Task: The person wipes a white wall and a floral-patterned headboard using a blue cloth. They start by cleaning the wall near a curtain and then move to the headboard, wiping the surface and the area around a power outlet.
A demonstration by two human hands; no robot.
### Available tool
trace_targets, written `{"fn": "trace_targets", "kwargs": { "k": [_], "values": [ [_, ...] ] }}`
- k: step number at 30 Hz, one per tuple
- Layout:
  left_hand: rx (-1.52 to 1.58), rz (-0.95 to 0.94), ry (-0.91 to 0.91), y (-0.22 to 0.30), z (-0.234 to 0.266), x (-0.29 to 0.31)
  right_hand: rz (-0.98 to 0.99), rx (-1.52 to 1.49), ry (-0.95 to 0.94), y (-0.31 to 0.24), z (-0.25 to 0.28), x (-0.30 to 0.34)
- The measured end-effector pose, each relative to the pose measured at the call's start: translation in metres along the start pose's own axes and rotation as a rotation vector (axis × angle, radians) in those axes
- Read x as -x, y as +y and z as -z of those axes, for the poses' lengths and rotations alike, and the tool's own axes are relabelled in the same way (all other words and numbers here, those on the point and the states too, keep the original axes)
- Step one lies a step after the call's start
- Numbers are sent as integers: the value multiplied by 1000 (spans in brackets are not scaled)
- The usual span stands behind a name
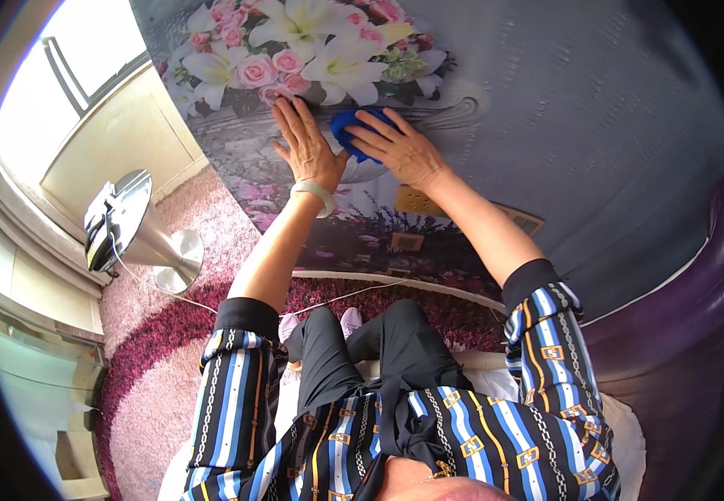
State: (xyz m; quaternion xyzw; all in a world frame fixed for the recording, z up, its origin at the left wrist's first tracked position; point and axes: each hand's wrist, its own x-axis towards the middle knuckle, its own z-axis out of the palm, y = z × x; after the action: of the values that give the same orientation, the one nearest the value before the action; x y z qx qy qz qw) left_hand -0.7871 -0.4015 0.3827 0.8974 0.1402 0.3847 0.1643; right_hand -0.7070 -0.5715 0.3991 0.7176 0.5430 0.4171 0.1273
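Before me is a grey wall covering printed with white lilies and pink roses. My left hand lies flat against it just below the printed roses, fingers stretched out and holding nothing; a pale bangle circles that wrist. To its right, my right hand presses a blue cloth against the same surface. The fingers of that hand lie over the cloth and hide part of it. The left thumb comes close to the cloth's lower edge; I cannot tell whether they touch.
Low on the wall are gold-coloured plates. At the left, a silver pedestal table bears black items, with a white cable trailing across the pink and purple rug. Purple padded furniture curves along the right. A window is far left.
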Motion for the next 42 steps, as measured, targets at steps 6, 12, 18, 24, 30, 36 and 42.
{"fn": "trace_targets", "kwargs": {
  "k": [6, 12, 18, 24, 30, 36, 42],
  "values": [
    [17, 108, 83, -25, -11, 9, -203, 240, 134, 48, 52, -71],
    [179, 407, -18, -25, -12, 15, -298, -135, 513, 48, 88, -138],
    [188, 292, 10, -47, -14, 26, 55, 65, -11, -36, -1, -85],
    [165, 133, -28, -67, -10, 37, 111, 146, 84, -23, 17, -117],
    [230, 181, 27, -63, -11, 38, -184, 68, 443, 0, 54, -225],
    [276, 205, 34, -85, -20, 52, 75, 193, 100, -66, 6, -196],
    [282, 229, -34, -113, -26, 67, 289, -37, 87, -95, -47, -171]
  ]
}}
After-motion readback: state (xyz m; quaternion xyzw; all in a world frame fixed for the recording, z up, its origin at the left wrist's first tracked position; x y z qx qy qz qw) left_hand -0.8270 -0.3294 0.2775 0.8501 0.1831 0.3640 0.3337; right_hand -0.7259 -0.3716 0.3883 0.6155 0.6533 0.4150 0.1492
